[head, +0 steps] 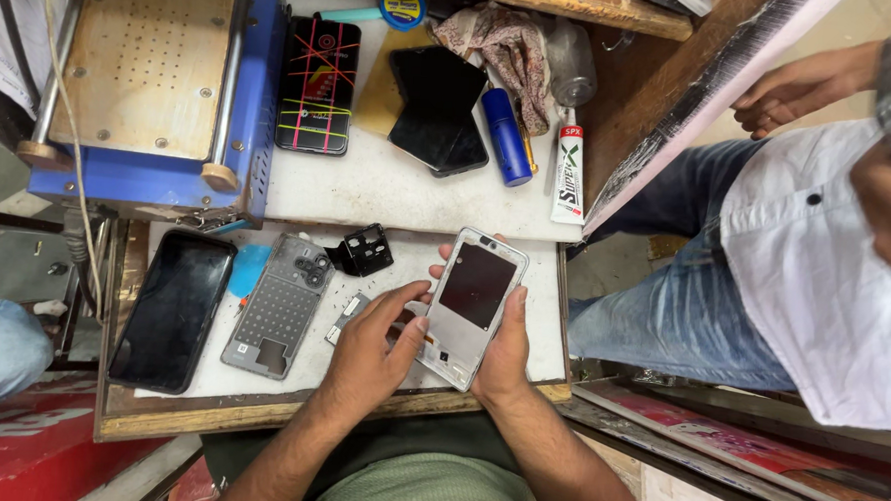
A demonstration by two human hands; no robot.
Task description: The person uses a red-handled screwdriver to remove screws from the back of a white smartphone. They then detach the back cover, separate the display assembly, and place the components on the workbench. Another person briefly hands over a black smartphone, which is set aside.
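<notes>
A silver phone back housing (471,300) with a dark square patch inside is held over the white work mat (408,194). My right hand (506,355) grips its right edge from below. My left hand (369,349) holds its lower left edge, thumb on the frame. Left of my hands lies a grey phone mid-frame (281,305) with camera lenses, and a small black bracket part (365,250) sits just above it. A black screen panel (174,309) lies at the far left.
A blue machine with a metal plate (153,77) stands at the back left. Behind are a phone with red lines on its screen (318,85), two dark screens (437,108), a blue cylinder (506,136), a glue tube (568,176) and a cloth (505,43). Another person in jeans (684,291) sits at right.
</notes>
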